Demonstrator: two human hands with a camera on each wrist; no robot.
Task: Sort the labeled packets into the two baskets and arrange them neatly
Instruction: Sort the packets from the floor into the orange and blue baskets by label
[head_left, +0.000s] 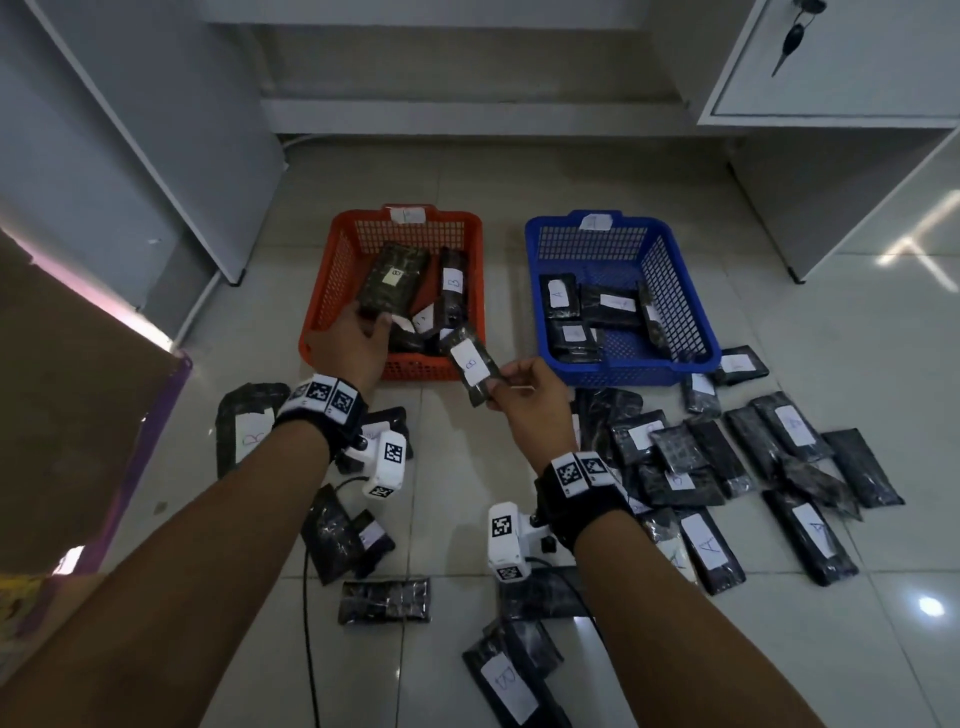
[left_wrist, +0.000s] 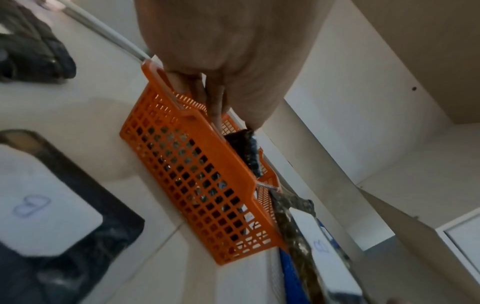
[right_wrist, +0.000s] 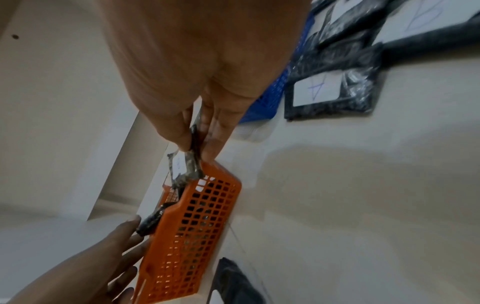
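Orange basket (head_left: 322, 306) sits on the tiled floor (head_left: 457, 467), and the left hand (head_left: 353, 343) grips a B-labelled packet (head_left: 395, 280) inside it. Beside its near rim, the right hand (head_left: 530, 395) pinches another B packet (head_left: 472, 364) by its end. Loose packets (head_left: 753, 457) lie near the blue basket (head_left: 701, 332).

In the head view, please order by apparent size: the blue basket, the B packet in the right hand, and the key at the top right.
1. Blue basket, largest.
2. B packet.
3. Key, smallest, though farther from the camera.
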